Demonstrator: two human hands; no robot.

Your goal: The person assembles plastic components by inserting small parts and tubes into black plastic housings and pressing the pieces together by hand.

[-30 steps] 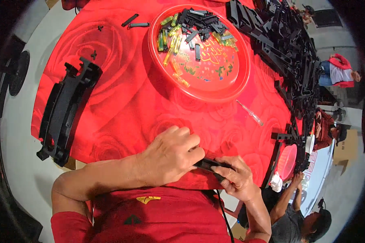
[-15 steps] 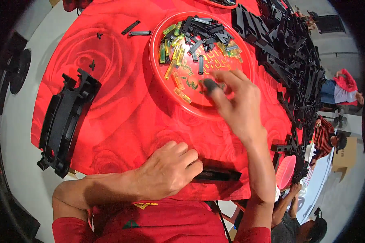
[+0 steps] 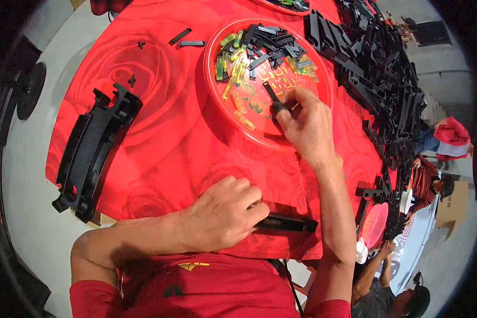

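Note:
My right hand (image 3: 308,124) is over the round red tray (image 3: 209,98), thumb and fingers pinched on a slim black plastic strip (image 3: 271,91). A dark covering sits on the thumb tip. Several black strips (image 3: 273,47) and yellow-green transparent pieces (image 3: 233,74) lie in the tray, with small yellow and green bits on its floor. Near the table's front edge, my left hand (image 3: 225,212) is curled closed over one end of a long black plastic part (image 3: 287,222). That end is hidden under the fingers.
A larger black frame-like part (image 3: 93,153) overhangs the table's left edge. Two loose strips (image 3: 191,43) lie beside the tray. A big heap of black parts (image 3: 381,95) fills the right side, with a pink basket (image 3: 375,225) nearby. Other people (image 3: 426,180) are at the far right.
My right hand has closed on a black strip that lay in the tray and tilted it up. My left hand stays on the long part. The whole view has shifted slightly.

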